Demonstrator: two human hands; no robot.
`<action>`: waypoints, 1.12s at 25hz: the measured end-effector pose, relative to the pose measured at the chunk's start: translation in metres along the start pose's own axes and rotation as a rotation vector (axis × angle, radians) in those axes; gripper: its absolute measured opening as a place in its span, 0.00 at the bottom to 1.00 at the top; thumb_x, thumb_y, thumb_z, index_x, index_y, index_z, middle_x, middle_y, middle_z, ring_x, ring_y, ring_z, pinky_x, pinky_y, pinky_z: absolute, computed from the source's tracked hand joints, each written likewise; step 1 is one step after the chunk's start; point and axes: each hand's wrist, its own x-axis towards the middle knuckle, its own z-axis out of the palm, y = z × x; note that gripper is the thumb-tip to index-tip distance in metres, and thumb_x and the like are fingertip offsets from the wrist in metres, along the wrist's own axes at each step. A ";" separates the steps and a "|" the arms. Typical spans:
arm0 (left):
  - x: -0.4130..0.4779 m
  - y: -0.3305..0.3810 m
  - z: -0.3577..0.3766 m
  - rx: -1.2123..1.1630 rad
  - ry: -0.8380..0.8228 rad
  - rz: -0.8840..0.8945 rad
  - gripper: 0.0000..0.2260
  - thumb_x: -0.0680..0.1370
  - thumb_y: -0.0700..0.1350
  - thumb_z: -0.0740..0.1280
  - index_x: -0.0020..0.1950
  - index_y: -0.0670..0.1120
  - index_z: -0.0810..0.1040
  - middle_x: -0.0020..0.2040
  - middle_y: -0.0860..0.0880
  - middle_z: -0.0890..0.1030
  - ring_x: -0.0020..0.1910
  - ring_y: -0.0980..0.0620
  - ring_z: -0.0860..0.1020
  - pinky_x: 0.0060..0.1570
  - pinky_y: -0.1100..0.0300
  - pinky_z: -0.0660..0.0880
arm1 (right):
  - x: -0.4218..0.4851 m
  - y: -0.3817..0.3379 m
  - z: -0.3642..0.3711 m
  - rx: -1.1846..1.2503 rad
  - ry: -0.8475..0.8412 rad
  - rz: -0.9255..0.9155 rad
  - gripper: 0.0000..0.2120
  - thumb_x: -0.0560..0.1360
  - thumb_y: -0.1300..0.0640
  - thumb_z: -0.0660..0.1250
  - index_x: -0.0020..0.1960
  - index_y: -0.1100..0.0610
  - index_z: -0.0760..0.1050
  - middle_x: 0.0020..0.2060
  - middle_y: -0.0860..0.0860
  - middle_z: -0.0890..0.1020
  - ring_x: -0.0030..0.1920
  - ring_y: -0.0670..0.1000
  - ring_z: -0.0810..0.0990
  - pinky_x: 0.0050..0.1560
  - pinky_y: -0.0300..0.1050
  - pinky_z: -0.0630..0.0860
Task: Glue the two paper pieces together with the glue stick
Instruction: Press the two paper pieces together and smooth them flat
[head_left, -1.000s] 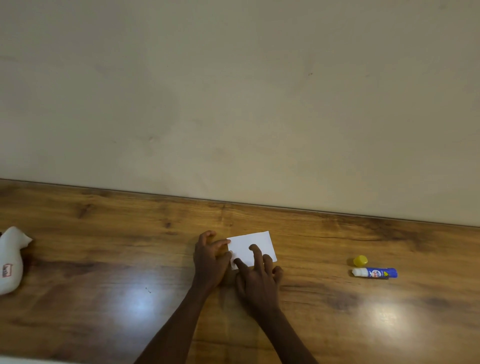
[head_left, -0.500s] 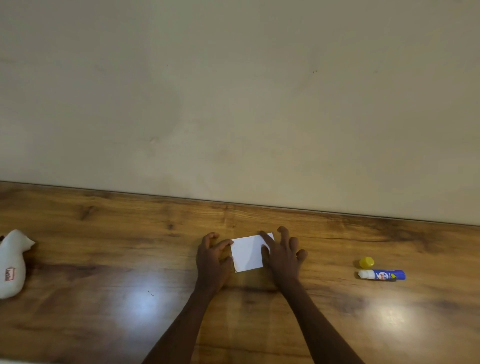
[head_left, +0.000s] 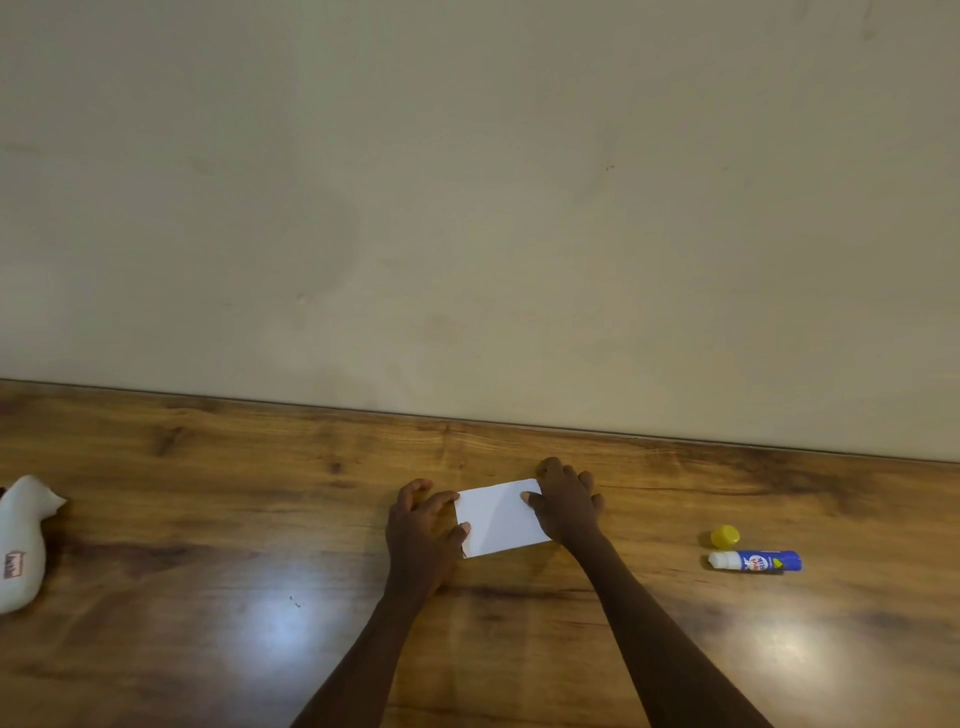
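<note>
Paper (head_left: 498, 519) looks stuck now since your right hand (head_left: 566, 512) slid to its right edge, both hands' spread fingers pinning it, left hand (head_left: 423, 525) opposite.

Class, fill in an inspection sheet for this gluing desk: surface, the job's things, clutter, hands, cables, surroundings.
Surface: glossy wooden table with light glare.
Job's things: white paper lying flat; whether one piece or two stacked cannot be told. Glue stick lying on its side, uncapped, to the right; yellow cap just behind it.
Clutter: white bottle on its side at the left edge.
Hands: left hand on the paper's left edge, right hand on its right edge.
Cables: nothing seen.
Surroundings: plain beige wall.
</note>
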 end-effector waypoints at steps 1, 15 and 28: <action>0.000 0.000 0.000 -0.004 0.004 -0.002 0.16 0.68 0.42 0.72 0.55 0.42 0.79 0.65 0.40 0.71 0.64 0.42 0.68 0.62 0.52 0.66 | 0.002 0.001 -0.001 -0.009 0.002 0.003 0.16 0.73 0.53 0.63 0.59 0.57 0.67 0.61 0.56 0.72 0.64 0.57 0.64 0.62 0.54 0.63; 0.005 -0.006 0.000 -0.065 0.011 -0.010 0.18 0.69 0.44 0.72 0.57 0.43 0.77 0.64 0.42 0.72 0.63 0.45 0.68 0.60 0.55 0.65 | 0.001 0.000 -0.008 0.641 0.095 0.106 0.07 0.69 0.67 0.67 0.48 0.65 0.77 0.47 0.60 0.80 0.47 0.56 0.77 0.43 0.46 0.71; -0.002 0.032 0.022 -0.072 -0.068 -0.121 0.20 0.68 0.48 0.71 0.59 0.52 0.75 0.67 0.47 0.68 0.66 0.46 0.65 0.64 0.46 0.61 | -0.007 0.018 -0.003 0.971 0.257 0.460 0.18 0.66 0.67 0.70 0.54 0.64 0.71 0.56 0.62 0.77 0.54 0.59 0.77 0.51 0.53 0.79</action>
